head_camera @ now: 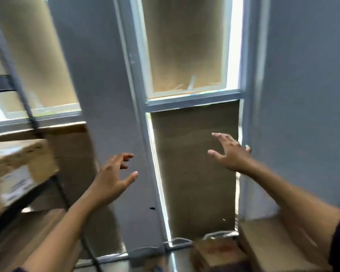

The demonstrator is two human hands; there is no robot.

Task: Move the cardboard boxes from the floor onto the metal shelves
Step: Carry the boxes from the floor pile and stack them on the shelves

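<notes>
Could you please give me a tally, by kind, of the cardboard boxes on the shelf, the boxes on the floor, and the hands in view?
Cardboard box on the metal shelf: 1, box on shelf
Cardboard boxes on the floor: 2, small floor box and large floor box
Empty hands: 2, left hand and right hand
Total: 5

A storeroom, by the look of it: a dark metal shelf [18, 107] at left carries a cardboard box [22, 163], more boxes [220, 254] lie on the floor at the right, and the windows [185, 46] in the grey wall [302, 75] are covered with brown cardboard sheets
</notes>
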